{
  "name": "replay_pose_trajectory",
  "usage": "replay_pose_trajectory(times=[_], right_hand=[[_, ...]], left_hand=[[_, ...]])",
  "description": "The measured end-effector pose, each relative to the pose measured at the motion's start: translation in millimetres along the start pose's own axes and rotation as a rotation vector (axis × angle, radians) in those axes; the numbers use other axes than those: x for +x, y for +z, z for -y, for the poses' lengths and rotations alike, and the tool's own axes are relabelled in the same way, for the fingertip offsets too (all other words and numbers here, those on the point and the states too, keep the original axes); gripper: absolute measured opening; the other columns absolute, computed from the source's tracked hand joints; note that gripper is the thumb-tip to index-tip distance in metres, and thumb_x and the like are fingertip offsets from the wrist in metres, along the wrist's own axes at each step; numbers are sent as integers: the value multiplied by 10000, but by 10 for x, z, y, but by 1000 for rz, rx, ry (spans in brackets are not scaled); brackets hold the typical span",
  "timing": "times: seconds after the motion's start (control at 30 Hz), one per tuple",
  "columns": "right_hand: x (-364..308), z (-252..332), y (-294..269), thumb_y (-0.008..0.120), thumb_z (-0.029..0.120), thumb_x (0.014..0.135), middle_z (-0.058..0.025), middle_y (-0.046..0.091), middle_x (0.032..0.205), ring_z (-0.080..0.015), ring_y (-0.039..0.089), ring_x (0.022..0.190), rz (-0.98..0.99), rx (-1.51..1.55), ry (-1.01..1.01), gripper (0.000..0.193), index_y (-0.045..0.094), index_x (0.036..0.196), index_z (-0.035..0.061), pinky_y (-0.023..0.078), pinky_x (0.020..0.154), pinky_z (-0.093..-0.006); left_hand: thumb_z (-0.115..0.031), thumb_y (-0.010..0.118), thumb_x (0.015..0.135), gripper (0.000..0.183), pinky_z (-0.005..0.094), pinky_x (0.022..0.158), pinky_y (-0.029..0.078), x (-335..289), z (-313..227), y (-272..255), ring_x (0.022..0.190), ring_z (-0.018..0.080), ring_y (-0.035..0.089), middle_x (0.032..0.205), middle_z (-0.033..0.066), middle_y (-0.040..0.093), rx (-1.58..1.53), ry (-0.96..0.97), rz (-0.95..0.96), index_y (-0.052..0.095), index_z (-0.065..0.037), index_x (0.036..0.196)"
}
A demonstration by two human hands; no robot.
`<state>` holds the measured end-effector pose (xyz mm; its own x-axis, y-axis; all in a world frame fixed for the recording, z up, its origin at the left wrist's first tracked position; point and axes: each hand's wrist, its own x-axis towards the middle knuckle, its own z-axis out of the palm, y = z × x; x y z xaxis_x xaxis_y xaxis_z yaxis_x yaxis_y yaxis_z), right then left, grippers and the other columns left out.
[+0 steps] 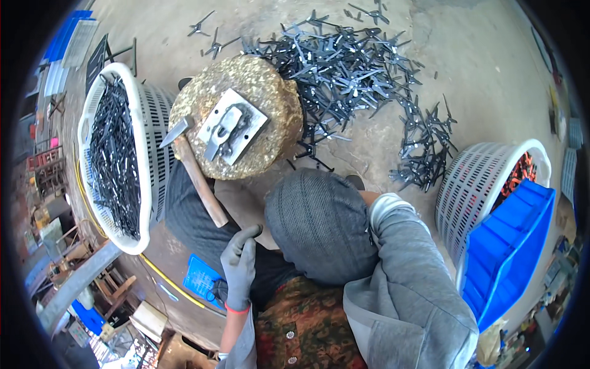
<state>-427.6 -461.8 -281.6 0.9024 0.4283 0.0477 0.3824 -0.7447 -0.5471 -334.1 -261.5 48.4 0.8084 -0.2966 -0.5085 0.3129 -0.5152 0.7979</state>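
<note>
Head view, looking down. Nearest: left hand [238, 265], grey-gloved, over the lap; fingers bent and close together, nothing visible in them, though cannot tell how tightly they close or whether something small is pinched. Grey right sleeve [418, 273] runs forward to the raised right knee [322, 227], dark cloth; right hand hidden behind it, finger state and hold cannot be told.

Just ahead of left hand, end of a wooden-handled hammer [203, 184]; its head lies at the left edge of a round, rough-topped block [258, 77]. On the block, a square metal plate [246, 142] bearing a raised fitting [227, 125].

To the left, white basket [145, 160] full of dark slender pieces [114, 160]. Right, second white basket [464, 190] with red-orange pieces [521, 172]; blue bin [507, 255] beside it.

Farther, on the floor, spread heap of dark plier-like pieces [344, 71].
</note>
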Motion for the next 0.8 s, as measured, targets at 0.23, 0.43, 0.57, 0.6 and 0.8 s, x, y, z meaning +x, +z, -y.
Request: replay_pose_trajectory(times=[0.23, 0.43, 0.57, 0.6, 0.8], right_hand=[[70, -528, -548, 517, 216, 793, -66, 532, 1204, -330, 404, 1227, 98, -257, -123, 265, 635, 999, 99, 328, 1033, -440], [-236, -930, -916, 553, 195, 748, -54, 546, 1193, -321, 401, 1235, 99, -342, 143, 95, 599, 796, 126, 329, 1036, -459], [-529, -1377, -1394, 540, 147, 764, -80, 579, 1085, -306, 485, 1121, -57, -582, 309, 163, 615, 905, 115, 377, 981, -452], [-587, -1440, -1502, 540, 147, 764, -80, 579, 1085, -306, 485, 1121, -108, -590, 296, 163, 615, 905, 115, 377, 981, -452], [-782, -1266, -1640, 545, 123, 778, -130, 608, 1018, -316, 579, 958, -570, -229, 988, 249, 575, 1025, 115, 449, 780, -414]], left_hand=[[-15, 503, 884, 183, 156, 561, 365, 24, 136, 128, 650, 6, 482, 831, -18, 599, -72, -14, 54, 579, 30, 1044], [-78, 508, 886, 199, 222, 660, 432, -99, 192, 119, 747, 77, 544, 862, 23, 618, 9, -183, 214, 614, 37, 1010], [-78, 506, 895, 192, 196, 527, 366, -121, 189, 144, 601, 38, 445, 768, -27, 551, 42, -133, 228, 605, 34, 1016], [-75, 503, 899, 202, 183, 502, 337, -115, 180, 153, 577, 22, 411, 759, -35, 535, -59, -189, 231, 601, 35, 1039], [-36, 471, 914, 255, 162, 546, 353, -55, 153, 165, 625, 9, 440, 810, -10, 577, -59, -51, 124, 572, 51, 1131]])
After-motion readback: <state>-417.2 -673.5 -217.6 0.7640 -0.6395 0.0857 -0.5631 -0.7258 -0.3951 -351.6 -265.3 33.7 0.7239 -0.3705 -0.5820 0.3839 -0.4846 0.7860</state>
